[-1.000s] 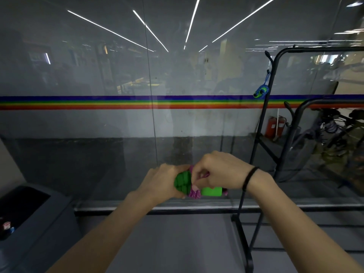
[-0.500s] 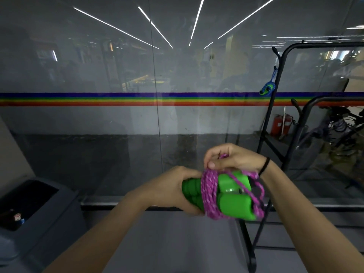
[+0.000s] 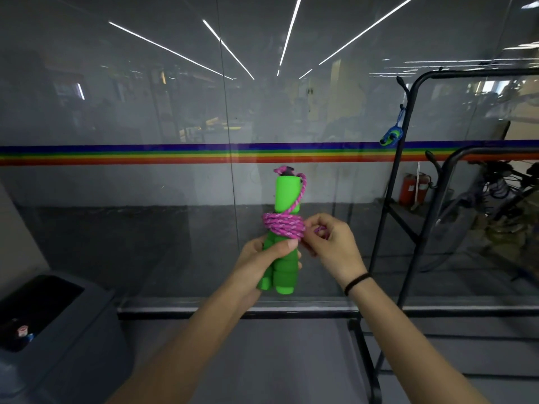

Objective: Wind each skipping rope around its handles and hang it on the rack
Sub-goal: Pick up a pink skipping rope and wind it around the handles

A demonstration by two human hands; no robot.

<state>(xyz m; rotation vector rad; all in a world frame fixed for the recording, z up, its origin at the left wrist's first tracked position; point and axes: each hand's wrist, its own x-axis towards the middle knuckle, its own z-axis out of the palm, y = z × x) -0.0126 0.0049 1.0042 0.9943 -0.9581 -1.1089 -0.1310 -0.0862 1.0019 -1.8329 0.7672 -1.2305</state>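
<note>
Handles (image 3: 287,196): upright in mid-air, left of the rack (image 3: 481,72) | your left grip (image 3: 262,260): clamped round their lower half | your right grip (image 3: 335,249): pinches the rope (image 3: 284,225) tail beside the coil | risk: slacken that pinch before tucking, and the coil likely unwinds.

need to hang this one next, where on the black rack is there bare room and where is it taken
Free: the black metal rack's top bar, right of its corner, and the top corner peg above the blue-and-green wound rope. The lower rail's end peg also looks bare. Taken: the peg holding that rope.
</note>
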